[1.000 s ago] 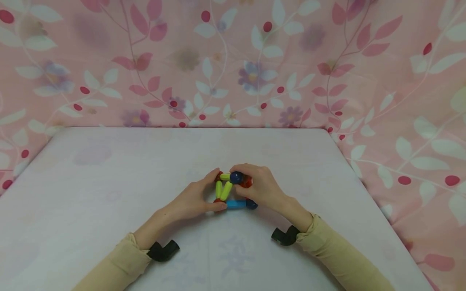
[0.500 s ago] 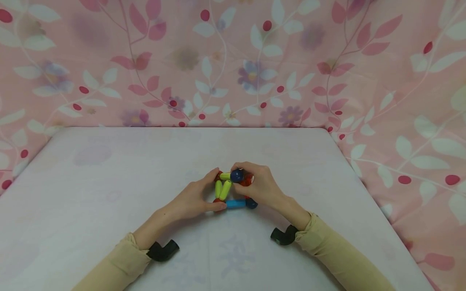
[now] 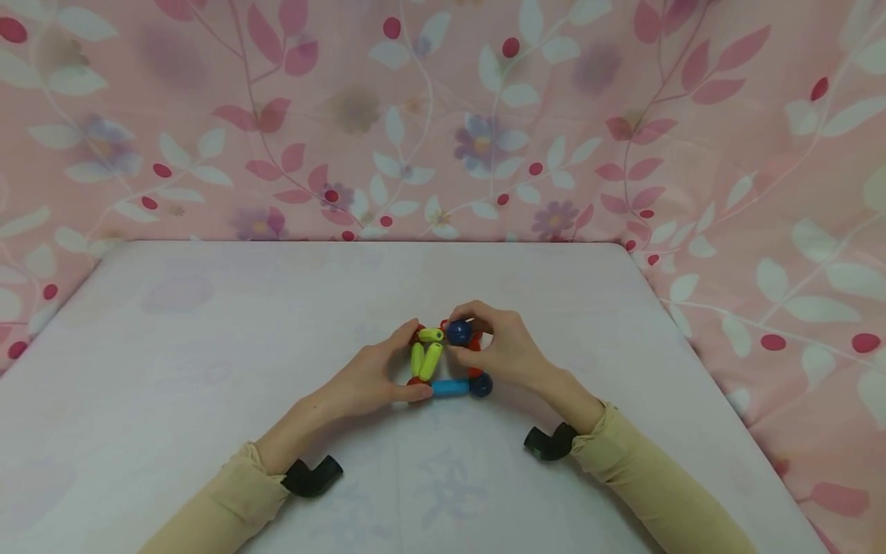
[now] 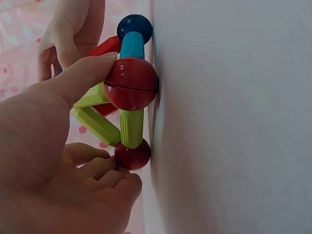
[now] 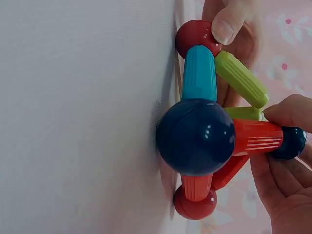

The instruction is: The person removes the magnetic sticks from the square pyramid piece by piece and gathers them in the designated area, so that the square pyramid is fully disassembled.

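On the table is a frame of magnetic sticks and balls, with a blue rod [image 3: 450, 388] along its near side. My left hand [image 3: 374, 373] holds its left end, thumb on the near red ball [image 4: 131, 83] and fingers at the far red ball [image 4: 132, 155]. A green rod [image 4: 131, 127] joins these two balls. My right hand [image 3: 508, 350] pinches the raised navy ball [image 5: 289, 143] between thumb and fingers. An orange rod [image 5: 258, 137] links that ball to the lower navy ball [image 5: 195, 136]. Two more green rods lean up, their upper ends apart from the raised ball.
A white cloth with faint prints covers the table [image 3: 242, 308]. Pink floral fabric [image 3: 415, 115] hangs behind and at the right. Black curved pieces [image 3: 313, 477] stick out at both wrists.
My right hand and the raised navy ball have shifted slightly right and away from me. A gap now shows between that ball and the green rods' ends. My left hand stays put.
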A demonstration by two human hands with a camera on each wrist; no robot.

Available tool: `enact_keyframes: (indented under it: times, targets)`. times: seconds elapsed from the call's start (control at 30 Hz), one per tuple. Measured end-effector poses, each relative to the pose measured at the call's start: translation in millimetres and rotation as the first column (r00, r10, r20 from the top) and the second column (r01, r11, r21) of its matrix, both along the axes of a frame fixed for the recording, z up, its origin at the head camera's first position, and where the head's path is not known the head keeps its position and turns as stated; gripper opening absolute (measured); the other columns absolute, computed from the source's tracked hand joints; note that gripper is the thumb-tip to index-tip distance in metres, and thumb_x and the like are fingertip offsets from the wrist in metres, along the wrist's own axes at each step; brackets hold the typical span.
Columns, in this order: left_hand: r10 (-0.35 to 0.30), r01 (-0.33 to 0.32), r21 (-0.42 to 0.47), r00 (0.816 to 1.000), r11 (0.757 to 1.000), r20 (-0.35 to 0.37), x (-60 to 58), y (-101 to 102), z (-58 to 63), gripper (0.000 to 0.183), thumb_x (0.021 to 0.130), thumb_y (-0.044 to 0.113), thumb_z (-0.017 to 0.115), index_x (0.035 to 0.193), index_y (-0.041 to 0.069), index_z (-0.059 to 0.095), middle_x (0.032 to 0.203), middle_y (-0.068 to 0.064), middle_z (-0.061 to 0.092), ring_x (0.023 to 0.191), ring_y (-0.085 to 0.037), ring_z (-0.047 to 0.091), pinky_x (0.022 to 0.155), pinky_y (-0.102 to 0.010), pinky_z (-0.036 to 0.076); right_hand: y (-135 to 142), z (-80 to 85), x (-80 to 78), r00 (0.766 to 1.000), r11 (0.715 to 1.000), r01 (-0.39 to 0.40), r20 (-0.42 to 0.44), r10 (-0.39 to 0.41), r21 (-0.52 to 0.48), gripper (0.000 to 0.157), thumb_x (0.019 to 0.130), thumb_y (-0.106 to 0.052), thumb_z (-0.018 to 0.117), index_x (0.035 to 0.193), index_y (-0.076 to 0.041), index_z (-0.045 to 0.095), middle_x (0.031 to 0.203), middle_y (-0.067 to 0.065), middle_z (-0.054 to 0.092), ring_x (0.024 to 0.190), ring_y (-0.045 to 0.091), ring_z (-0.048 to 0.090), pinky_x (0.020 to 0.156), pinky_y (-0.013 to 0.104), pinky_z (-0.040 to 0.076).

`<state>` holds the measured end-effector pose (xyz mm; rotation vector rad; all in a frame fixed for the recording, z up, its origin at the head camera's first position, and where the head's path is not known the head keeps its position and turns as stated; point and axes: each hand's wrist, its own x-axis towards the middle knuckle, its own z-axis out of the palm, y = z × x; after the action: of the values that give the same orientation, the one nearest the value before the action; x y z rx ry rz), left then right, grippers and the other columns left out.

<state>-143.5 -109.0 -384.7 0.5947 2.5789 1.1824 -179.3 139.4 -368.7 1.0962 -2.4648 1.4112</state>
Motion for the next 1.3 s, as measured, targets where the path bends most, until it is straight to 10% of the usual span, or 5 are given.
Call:
enact_keyframes:
  times: [1.3]
  targets:
    - [0.012, -0.012, -0.033, 1.0, 0.999, 0.007, -1.1, -0.7, -0.4, 0.103, 0.081, 0.046, 0.081, 0.16, 0.017, 0.023, 0.161, 0.0, 0.035, 0.15, -0.025, 0.029, 0.119, -0.053, 0.029, 61.4, 3.5, -19.0, 0.986, 0.991, 0.067, 0.144, -0.083, 0.113, 0.036, 0.085, -0.015, 0.081, 0.119, -0.012, 0.07, 0.108, 0.0, 0.074, 0.09, 0.011, 0.071, 0.091, 0.023, 0.053]
